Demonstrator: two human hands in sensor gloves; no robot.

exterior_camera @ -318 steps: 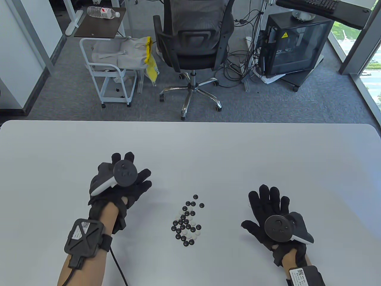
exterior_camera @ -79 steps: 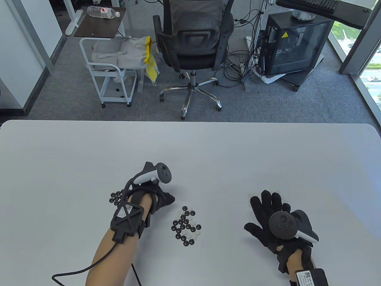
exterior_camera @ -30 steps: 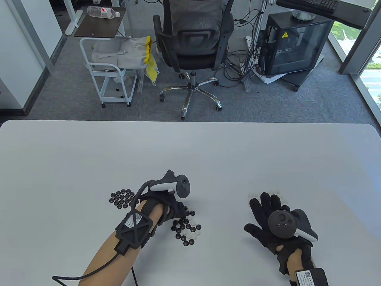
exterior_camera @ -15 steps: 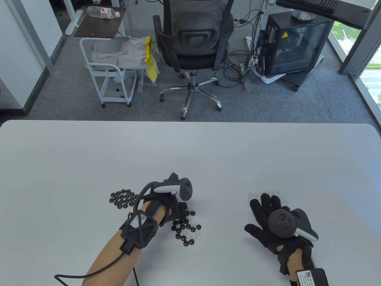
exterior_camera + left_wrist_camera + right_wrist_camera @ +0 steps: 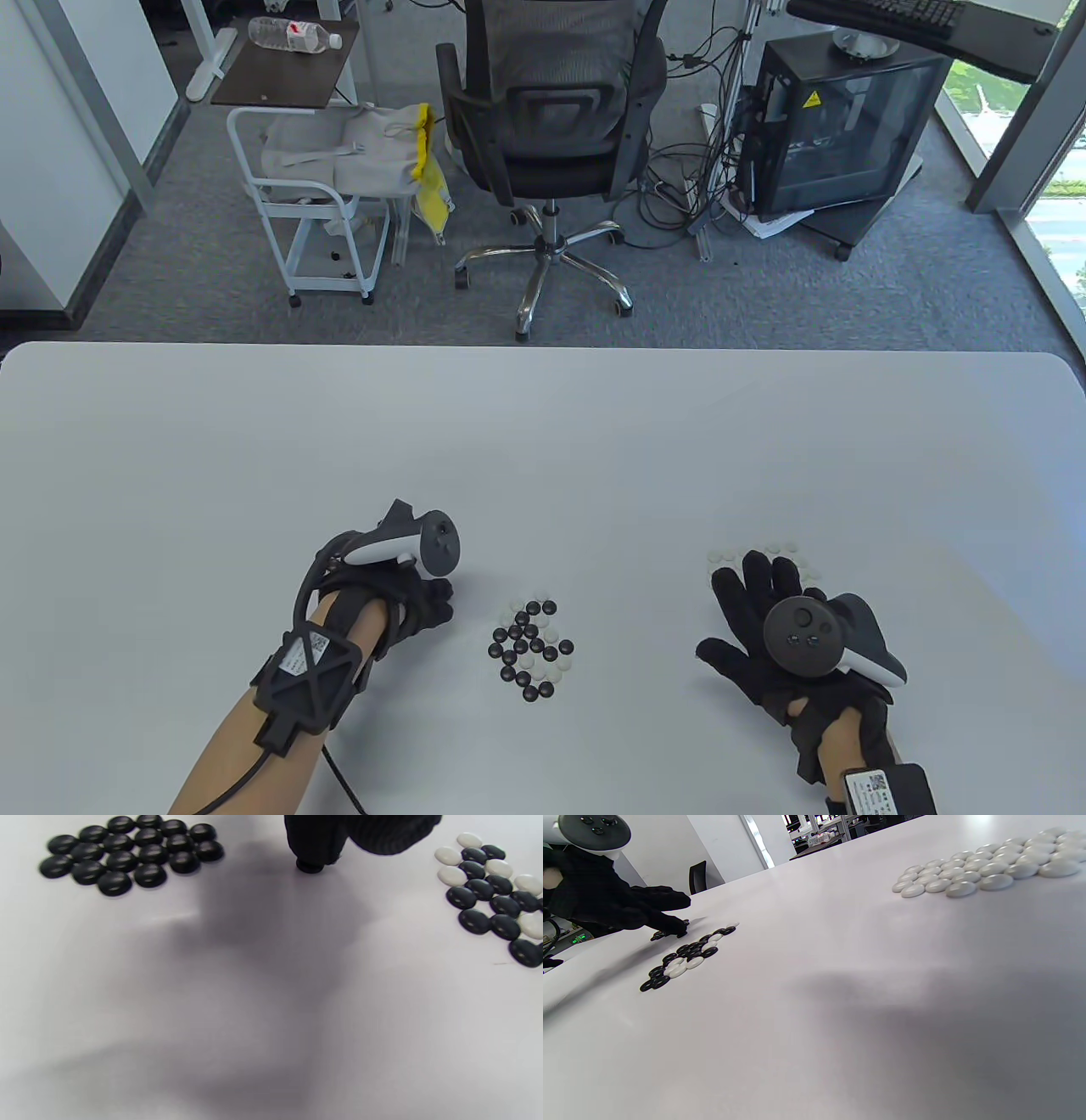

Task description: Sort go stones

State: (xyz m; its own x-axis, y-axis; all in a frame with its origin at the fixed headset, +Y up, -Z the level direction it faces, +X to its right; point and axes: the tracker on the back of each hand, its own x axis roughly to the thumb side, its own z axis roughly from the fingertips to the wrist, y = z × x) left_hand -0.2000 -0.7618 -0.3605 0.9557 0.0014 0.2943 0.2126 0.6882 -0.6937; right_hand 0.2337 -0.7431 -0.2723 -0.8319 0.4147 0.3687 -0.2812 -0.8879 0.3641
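A mixed pile of black and white Go stones (image 5: 530,649) lies at the table's front middle; it also shows in the left wrist view (image 5: 492,895) and the right wrist view (image 5: 687,955). A group of black stones (image 5: 127,851) lies to its left, hidden under my left hand in the table view. My left hand (image 5: 433,598) is between the two, its fingertips (image 5: 314,840) down on one black stone (image 5: 309,866) at the table. My right hand (image 5: 755,594) rests flat and open, its fingers partly over a group of white stones (image 5: 768,553), which also shows in the right wrist view (image 5: 984,870).
The white table (image 5: 543,441) spreads wide behind the stones. A cable (image 5: 246,764) trails from my left wrist toward the front edge. An office chair (image 5: 551,127) and a small cart (image 5: 314,195) stand on the floor beyond the far edge.
My left hand has left the top of the mixed pile and moved left toward the black group, now covering it in the table view. The right hand has not moved.
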